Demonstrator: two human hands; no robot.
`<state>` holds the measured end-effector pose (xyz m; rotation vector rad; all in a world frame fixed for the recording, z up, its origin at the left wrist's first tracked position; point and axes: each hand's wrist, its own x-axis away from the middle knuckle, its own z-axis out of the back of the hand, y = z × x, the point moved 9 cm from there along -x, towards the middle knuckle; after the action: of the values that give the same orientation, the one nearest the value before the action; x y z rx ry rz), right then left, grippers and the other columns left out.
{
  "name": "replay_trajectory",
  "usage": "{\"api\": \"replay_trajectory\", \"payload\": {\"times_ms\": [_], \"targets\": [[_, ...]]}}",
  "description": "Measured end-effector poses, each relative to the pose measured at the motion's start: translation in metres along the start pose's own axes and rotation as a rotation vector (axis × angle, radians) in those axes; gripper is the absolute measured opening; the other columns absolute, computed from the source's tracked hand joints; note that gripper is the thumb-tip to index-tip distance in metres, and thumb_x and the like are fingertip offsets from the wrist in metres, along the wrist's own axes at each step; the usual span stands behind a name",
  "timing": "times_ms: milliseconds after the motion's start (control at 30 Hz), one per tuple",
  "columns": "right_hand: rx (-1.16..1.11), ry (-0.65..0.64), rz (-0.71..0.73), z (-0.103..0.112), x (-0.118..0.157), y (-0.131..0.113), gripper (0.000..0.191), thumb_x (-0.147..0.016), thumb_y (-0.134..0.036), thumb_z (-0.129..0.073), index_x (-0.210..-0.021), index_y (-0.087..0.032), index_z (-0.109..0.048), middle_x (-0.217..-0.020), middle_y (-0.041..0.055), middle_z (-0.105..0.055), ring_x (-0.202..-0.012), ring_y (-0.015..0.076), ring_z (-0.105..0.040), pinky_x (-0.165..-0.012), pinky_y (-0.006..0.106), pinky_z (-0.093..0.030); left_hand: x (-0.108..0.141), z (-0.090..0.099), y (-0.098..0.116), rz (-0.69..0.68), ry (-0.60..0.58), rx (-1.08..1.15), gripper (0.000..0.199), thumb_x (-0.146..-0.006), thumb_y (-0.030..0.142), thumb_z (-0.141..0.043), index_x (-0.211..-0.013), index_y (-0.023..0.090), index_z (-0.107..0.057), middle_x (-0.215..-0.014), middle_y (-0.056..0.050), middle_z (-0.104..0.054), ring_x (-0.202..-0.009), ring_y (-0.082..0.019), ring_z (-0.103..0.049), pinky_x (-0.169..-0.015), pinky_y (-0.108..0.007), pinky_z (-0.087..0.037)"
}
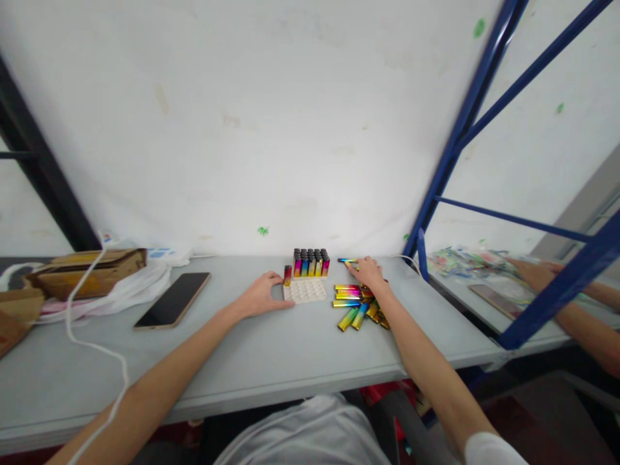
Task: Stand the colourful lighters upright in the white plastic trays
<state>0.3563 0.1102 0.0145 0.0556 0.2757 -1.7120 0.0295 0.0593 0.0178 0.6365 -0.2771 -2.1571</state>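
A white plastic tray with rows of small pockets lies on the grey table. My left hand grips its left end, thumb at the front corner and fingers at the back. One shiny red-and-gold lighter stands upright in the back left corner, by my fingertips. Behind the tray, a block of rainbow lighters stands upright in rows, black tops up. To the right, my right hand reaches over a loose pile of lighters, its fingers closed on a lighter at the pile's back. The palm hides part of the pile.
A phone lies to the left, beside a cardboard box and white plastic bags. A white cable hangs across the left side. A blue metal frame rises at right; beyond it, another person's arms work over small packets.
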Motion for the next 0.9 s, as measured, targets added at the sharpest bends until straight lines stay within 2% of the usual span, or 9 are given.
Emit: {"api": "replay_trajectory", "payload": {"times_ms": [100,233,333,433,500,567,733,900], "targets": [[0.027,-0.037,0.008,-0.004,0.000,-0.001,0.042,-0.100,-0.049,-0.053,-0.117,-0.018,-0.076,-0.130,0.0203,-0.061,-0.124,0.0361,-0.056,-0.101,0.049,-0.043,0.001,0.001,0.002,0.002,-0.006,0.005,0.066,-0.071,0.070,-0.074,-0.112,0.019,-0.075,-0.116,-0.010,-0.068,-0.110,-0.032,-0.065,-0.106,-0.041,-0.049],[0.001,0.027,0.098,0.005,0.001,-0.011,0.030,-0.100,-0.040,-0.057,-0.116,-0.023,-0.075,-0.130,0.0162,-0.064,-0.123,0.0316,-0.059,-0.100,0.043,-0.044,0.001,0.001,0.002,0.008,-0.006,0.002,0.066,-0.070,0.070,-0.074,-0.112,0.020,-0.075,-0.116,-0.010,-0.068,-0.111,-0.032,-0.065,-0.106,-0.041,-0.049],[-0.092,0.083,0.127,0.016,0.002,-0.015,0.024,-0.098,-0.030,-0.060,-0.115,-0.020,-0.073,-0.121,0.0147,-0.070,-0.115,0.0273,-0.064,-0.095,0.036,-0.047,0.001,0.000,0.001,0.005,-0.007,0.000,0.067,-0.070,0.071,-0.074,-0.113,0.019,-0.074,-0.117,-0.010,-0.068,-0.111,-0.032,-0.065,-0.106,-0.041,-0.048],[-0.339,0.134,0.182,0.028,0.004,-0.023,0.021,-0.095,-0.032,-0.063,-0.110,-0.019,-0.071,-0.100,0.0086,-0.076,-0.089,0.0209,-0.070,-0.084,0.030,-0.049,0.000,-0.002,0.000,0.008,-0.013,-0.004,0.069,-0.070,0.071,-0.074,-0.114,0.018,-0.074,-0.117,-0.011,-0.067,-0.112,-0.032,-0.065,-0.107,-0.041,-0.048],[-0.570,0.139,0.226,0.034,0.007,-0.032,0.023,-0.092,-0.039,-0.066,-0.105,-0.020,-0.071,-0.086,0.0037,-0.076,-0.070,0.0171,-0.067,-0.075,0.029,-0.049,0.000,-0.002,0.000,0.007,-0.011,0.000,0.069,-0.070,0.071,-0.074,-0.113,0.017,-0.074,-0.118,-0.011,-0.067,-0.111,-0.032,-0.065,-0.107,-0.041,-0.048],[-0.838,0.119,0.282,0.038,0.013,-0.046,0.030,-0.087,-0.047,-0.069,-0.101,-0.020,-0.072,-0.077,0.0010,-0.072,-0.060,0.0149,-0.061,-0.067,0.029,-0.048,0.001,-0.002,0.001,0.002,-0.006,0.007,0.068,-0.070,0.071,-0.075,-0.113,0.018,-0.074,-0.117,-0.011,-0.067,-0.111,-0.032,-0.065,-0.106,-0.042,-0.049],[-1.409,0.031,0.340,0.045,0.031,-0.079,0.039,-0.076,-0.052,-0.079,-0.095,-0.019,-0.075,-0.073,-0.0005,-0.066,-0.062,0.0128,-0.051,-0.062,0.027,-0.044,0.001,-0.003,0.002,-0.012,-0.009,0.007,0.066,-0.071,0.069,-0.075,-0.113,0.018,-0.073,-0.118,-0.011,-0.066,-0.111,-0.032,-0.065,-0.106,-0.043,-0.049],[-1.689,-0.061,0.285,0.040,0.043,-0.095,0.038,-0.074,-0.055,-0.081,-0.085,-0.020,-0.072,-0.082,0.0012,-0.068,-0.069,0.0124,-0.054,-0.068,0.027,-0.046,0.002,-0.003,0.002,-0.016,-0.012,0.006,0.064,-0.072,0.069,-0.075,-0.112,0.020,-0.074,-0.117,-0.010,-0.067,-0.111,-0.032,-0.065,-0.106,-0.043,-0.049]]}}
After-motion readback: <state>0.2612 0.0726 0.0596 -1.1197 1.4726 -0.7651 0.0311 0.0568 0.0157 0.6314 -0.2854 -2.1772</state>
